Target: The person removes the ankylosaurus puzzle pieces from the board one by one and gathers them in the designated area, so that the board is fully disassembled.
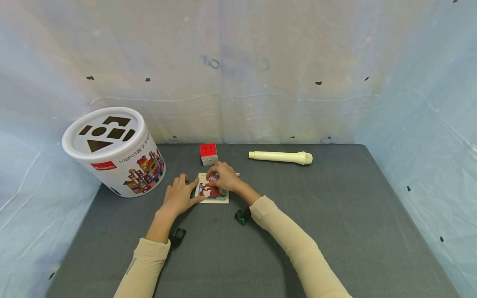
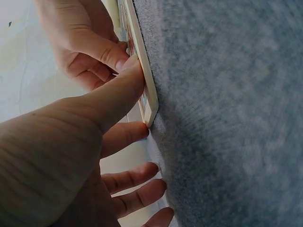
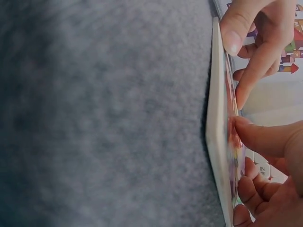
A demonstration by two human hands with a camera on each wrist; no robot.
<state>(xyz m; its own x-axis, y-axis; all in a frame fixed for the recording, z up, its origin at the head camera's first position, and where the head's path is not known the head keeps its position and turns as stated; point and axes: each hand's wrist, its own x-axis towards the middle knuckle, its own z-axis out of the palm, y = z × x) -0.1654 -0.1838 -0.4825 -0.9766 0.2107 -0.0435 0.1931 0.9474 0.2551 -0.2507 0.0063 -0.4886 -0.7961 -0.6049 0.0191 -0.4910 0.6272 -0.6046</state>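
The white tub (image 1: 114,153) reads "108PCS" before Chinese characters, its red label (image 1: 103,166) ending in "EDU".

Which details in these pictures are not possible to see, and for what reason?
- Puzzle, upper right corner, head view: the right hand covers it.
- Purple thing, head view: mostly behind that hand.
- Inside of the bucket, head view: its holes show only dark.
- Sleeves, head view: cut off by the bottom edge.
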